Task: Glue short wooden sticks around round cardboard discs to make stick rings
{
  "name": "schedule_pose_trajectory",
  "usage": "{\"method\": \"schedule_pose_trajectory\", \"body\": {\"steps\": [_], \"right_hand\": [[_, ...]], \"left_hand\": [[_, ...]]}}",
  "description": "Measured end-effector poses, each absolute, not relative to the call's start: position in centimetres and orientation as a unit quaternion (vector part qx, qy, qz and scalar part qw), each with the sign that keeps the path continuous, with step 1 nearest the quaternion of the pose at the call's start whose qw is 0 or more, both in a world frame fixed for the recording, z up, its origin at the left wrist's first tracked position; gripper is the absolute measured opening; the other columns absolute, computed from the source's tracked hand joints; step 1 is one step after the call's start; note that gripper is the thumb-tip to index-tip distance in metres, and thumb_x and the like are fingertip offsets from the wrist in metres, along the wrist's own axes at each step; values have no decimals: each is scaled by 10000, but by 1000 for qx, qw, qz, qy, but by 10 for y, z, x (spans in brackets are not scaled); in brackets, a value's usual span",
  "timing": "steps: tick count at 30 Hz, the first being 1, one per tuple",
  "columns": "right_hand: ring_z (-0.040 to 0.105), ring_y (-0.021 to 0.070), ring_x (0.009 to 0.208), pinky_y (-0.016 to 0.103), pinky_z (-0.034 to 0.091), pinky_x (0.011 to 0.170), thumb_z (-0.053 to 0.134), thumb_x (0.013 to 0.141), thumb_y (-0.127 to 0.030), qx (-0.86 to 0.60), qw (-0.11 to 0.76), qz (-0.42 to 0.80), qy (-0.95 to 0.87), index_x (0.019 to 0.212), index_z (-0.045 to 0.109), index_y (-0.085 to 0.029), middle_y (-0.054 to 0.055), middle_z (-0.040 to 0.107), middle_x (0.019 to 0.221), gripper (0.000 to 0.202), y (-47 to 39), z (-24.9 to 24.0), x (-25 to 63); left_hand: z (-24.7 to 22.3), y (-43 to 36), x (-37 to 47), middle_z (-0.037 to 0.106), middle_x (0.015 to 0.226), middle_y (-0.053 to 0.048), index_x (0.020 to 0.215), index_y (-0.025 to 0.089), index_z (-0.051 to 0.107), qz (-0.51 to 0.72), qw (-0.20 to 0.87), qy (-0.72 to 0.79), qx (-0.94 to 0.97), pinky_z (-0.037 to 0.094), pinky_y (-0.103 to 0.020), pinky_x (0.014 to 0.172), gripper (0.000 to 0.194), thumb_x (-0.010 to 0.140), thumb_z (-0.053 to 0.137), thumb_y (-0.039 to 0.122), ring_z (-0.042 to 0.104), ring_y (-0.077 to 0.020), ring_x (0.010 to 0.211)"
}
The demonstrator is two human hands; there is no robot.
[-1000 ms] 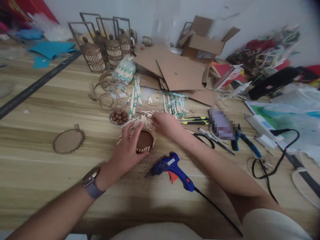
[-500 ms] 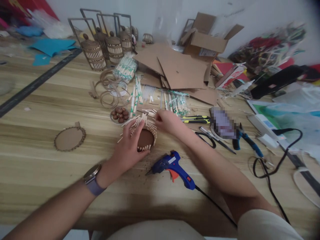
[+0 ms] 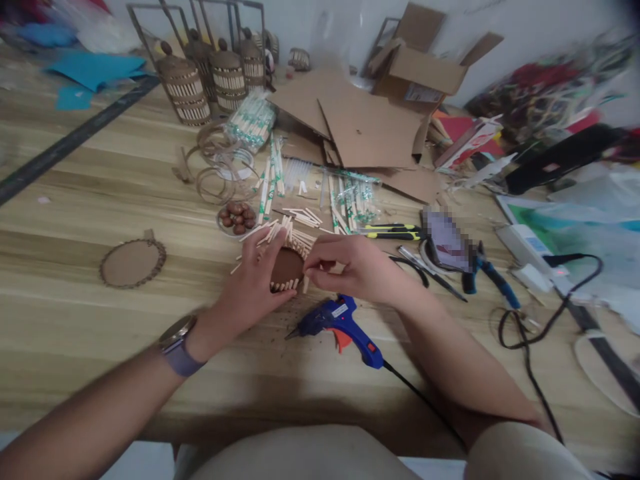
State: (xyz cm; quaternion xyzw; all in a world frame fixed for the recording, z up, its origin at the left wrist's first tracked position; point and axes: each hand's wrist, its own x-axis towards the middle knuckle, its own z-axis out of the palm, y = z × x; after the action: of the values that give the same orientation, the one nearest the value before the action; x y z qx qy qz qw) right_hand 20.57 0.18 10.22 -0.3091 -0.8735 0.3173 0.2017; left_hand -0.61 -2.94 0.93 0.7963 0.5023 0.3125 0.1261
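Observation:
A round brown base (image 3: 288, 268) ringed with short upright wooden sticks sits on the table in front of me. My left hand (image 3: 240, 283) curls around its left side, with the thumb along the near rim and the fingers over the far-left edge. At the right rim, my right hand (image 3: 353, 267) pinches a short wooden stick (image 3: 306, 284). Several loose cut sticks (image 3: 303, 217) lie just beyond the base, partly hidden by my left fingers. Close to my right hand, on the near side, lies a blue hot glue gun (image 3: 345, 325), its nozzle pointing left.
A bowl of brown balls (image 3: 237, 217) stands behind my left hand. To the left lies a cardboard disc (image 3: 133, 263). Small lanterns (image 3: 183, 87), cardboard sheets (image 3: 365, 130) and a box (image 3: 425, 70) are at the back. Pliers (image 3: 500, 283) and a cable (image 3: 527, 360) lie right.
My right hand has come from the loose sticks behind the base to its right rim, now with a stick in its fingertips. My left hand keeps its hold. The camera view has shifted slightly.

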Motion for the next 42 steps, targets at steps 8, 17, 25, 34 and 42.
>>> {"method": "schedule_pose_trajectory", "body": {"steps": [8, 17, 25, 34, 42], "right_hand": [[553, 174, 802, 290, 425, 728, 607, 900, -154, -245, 175, 266, -916, 845, 748, -168, 46, 584, 843, 152, 9, 89, 211], [528, 207, 904, 312, 430, 769, 587, 946, -223, -245, 149, 191, -939, 855, 760, -194, 77, 567, 961, 197, 11, 83, 209], [524, 207, 920, 307, 441, 751, 586, 944, -183, -246, 146, 192, -939, 851, 768, -183, 99, 539, 1055, 204, 10, 84, 209], [514, 228, 972, 349, 467, 828, 615, 924, -173, -229, 144, 179, -946, 844, 743, -168, 128, 526, 1153, 151, 12, 82, 206], [501, 214, 939, 345, 466, 819, 625, 917, -181, -227, 151, 166, -948, 820, 733, -188, 104, 540, 1123, 145, 14, 74, 205]], "left_hand": [[6, -28, -7, 295, 1504, -155, 1563, 323, 166, 316, 116, 496, 800, 428, -621, 1128, 1101, 716, 870, 363, 354, -397, 1438], [5, -27, -8, 270, 1521, -150, 1570, 344, 150, 315, 131, 495, 799, 443, -619, 1116, 1083, 744, 849, 383, 328, -407, 1459], [7, -28, -6, 288, 1504, -166, 1567, 311, 172, 313, 122, 496, 800, 444, -617, 1114, 1109, 712, 877, 339, 337, -407, 1451], [7, -28, -6, 288, 1509, -153, 1561, 327, 183, 323, 133, 493, 796, 450, -586, 1123, 1110, 702, 885, 318, 347, -385, 1451], [6, -27, -7, 283, 1523, -151, 1570, 333, 183, 322, 139, 495, 795, 437, -603, 1130, 1120, 701, 891, 336, 336, -391, 1458]]}}
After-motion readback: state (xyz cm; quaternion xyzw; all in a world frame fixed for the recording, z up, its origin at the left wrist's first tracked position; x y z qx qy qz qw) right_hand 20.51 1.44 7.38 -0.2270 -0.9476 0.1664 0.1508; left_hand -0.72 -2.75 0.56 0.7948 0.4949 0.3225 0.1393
